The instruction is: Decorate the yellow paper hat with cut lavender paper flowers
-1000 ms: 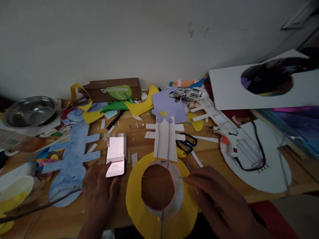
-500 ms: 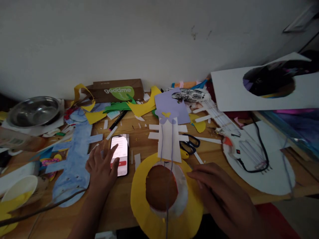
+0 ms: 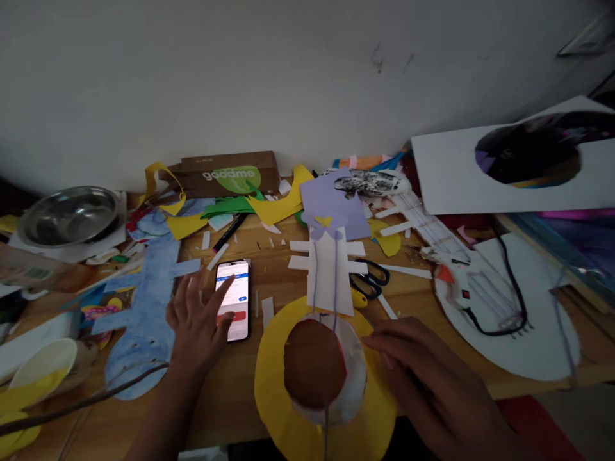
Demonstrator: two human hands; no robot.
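The paper guitar [image 3: 273, 384] overhangs the near edge of the tabletop [image 3: 230, 403]; long axis and neck [image 3: 327, 272] point toward the far edge. Right hand [image 3: 425, 378]: grip bunched over it, hold unclear. Left hand [image 3: 199, 320]: empty, spread over phone [image 3: 240, 302].

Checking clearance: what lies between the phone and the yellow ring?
Head view: a thin strip nearer the phone, a wider pale strip nearer the yellow ring.

Brown box [image 3: 192, 184] along the back edge of the counter [image 3: 230, 397]: white lettering [image 3: 229, 174] "goodme", set partly over a green patch [image 3: 243, 185]. Phone [image 3: 241, 306], nearer the front edge: on-screen text too small to read.
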